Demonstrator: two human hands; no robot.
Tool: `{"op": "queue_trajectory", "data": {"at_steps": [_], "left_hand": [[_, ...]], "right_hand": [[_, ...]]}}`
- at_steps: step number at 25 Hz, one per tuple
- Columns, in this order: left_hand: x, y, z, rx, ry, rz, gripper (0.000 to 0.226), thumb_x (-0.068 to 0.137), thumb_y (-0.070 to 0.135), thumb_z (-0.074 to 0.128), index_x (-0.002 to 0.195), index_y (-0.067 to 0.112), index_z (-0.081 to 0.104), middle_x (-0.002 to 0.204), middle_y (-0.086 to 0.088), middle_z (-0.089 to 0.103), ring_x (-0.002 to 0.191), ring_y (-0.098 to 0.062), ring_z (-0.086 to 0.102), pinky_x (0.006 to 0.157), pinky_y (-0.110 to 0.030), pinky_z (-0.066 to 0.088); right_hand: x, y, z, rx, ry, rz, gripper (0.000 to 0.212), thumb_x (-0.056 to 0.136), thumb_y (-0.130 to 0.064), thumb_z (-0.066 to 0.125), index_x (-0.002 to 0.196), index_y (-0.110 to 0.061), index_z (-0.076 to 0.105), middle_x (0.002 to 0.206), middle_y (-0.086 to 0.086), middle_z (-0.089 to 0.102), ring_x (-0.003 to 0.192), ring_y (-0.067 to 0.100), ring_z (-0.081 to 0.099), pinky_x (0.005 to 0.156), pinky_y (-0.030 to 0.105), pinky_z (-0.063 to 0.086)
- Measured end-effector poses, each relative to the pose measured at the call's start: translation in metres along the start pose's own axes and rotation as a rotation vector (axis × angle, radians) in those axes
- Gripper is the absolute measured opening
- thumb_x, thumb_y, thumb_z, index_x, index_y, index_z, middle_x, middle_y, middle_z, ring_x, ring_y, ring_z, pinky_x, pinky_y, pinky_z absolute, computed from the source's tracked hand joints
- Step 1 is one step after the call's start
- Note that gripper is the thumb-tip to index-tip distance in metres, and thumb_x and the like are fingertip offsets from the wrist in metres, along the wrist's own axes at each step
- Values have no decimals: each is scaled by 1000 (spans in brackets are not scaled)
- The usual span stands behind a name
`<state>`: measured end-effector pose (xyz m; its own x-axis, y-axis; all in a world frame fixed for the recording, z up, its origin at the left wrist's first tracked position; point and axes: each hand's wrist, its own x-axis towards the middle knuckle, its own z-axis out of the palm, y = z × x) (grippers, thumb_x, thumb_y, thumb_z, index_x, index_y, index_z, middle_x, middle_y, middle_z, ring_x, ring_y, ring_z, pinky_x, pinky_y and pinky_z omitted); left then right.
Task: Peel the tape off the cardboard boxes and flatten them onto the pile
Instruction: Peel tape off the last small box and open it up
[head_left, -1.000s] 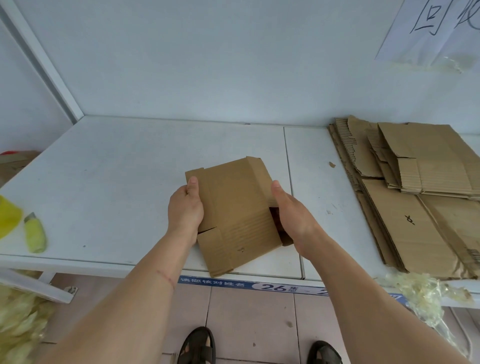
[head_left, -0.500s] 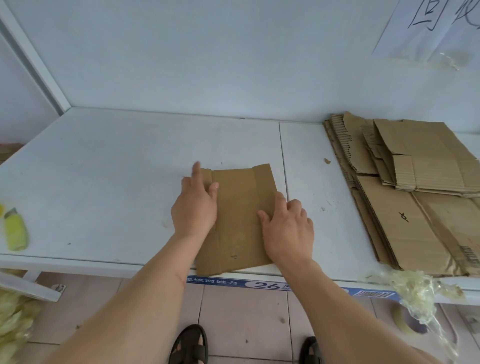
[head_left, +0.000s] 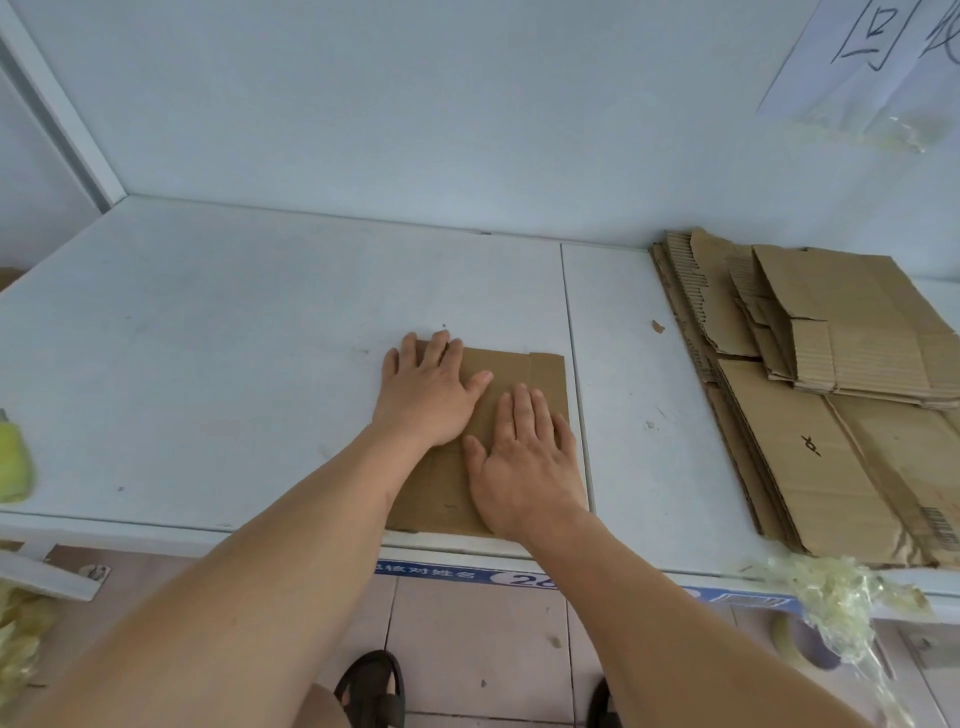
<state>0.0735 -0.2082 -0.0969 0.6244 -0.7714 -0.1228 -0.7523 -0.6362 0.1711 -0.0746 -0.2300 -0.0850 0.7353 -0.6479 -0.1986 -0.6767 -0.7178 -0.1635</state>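
Box (head_left: 511, 376) flattened, lying flat on white counter (head_left: 260, 364) near front edge, just left of the seam between counter panels. Brown corrugated card, a flap line running down its right side. Near edge of card reaching almost to counter lip.

Left hand (head_left: 428, 400) palm-down on upper left part of box. Fingers (head_left: 439, 345) straight and together, tips at the far left corner of the card, thumb spread right across the surface. Nothing gripped; flat pressing contact only.

Right hand (head_left: 524, 462) palm-down on lower right part of box, just beside and nearer than the left. Fingers (head_left: 522, 410) straight, slightly fanned, pointing away; thumb out to the left. Also released, flat on card, holding nothing. Hands close, not overlapping. Both forearms bare, reaching in from below.

Pile (head_left: 831, 415) of flattened cardboard at right end of counter, well apart from box; several smaller folded pieces on top, larger sheets beneath, a barcode print at near right corner. Small card scrap (head_left: 657, 326) on counter between box and pile.

Wad of clear peeled tape (head_left: 836, 597) hanging over counter's front edge below pile. Yellow-green object (head_left: 13, 462) at far left edge, partly cut off, blurred. Blue label strip (head_left: 467, 574) along counter front. Paper sign (head_left: 883, 57) with handwritten characters on wall, upper right. Tiled floor below, sandals (head_left: 371, 688) visible.
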Motion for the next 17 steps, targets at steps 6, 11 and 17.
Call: {"op": "queue_trajectory", "data": {"at_steps": [6,11,17], "left_hand": [[-2,-1,8,-46,106,-11,59,101,54,17,152,25,23,161,1,13,147,-33,6,120,-45,10],[-21,2,13,-120,200,-138,58,103,46,24,149,10,31,160,-11,17,146,-31,15,120,-41,14],[-27,4,14,-170,237,-134,52,104,37,27,146,7,34,158,-14,20,145,-32,16,120,-41,13]], "right_hand": [[-5,7,3,40,53,78,89,93,-71,12,157,-11,-2,165,7,-9,151,21,-13,122,40,-4],[-27,6,-2,56,198,343,97,88,-76,31,151,-4,18,150,12,33,136,28,30,107,39,30],[-32,13,-15,334,139,548,78,86,-66,55,134,-8,35,127,9,44,113,26,53,80,35,46]]}}
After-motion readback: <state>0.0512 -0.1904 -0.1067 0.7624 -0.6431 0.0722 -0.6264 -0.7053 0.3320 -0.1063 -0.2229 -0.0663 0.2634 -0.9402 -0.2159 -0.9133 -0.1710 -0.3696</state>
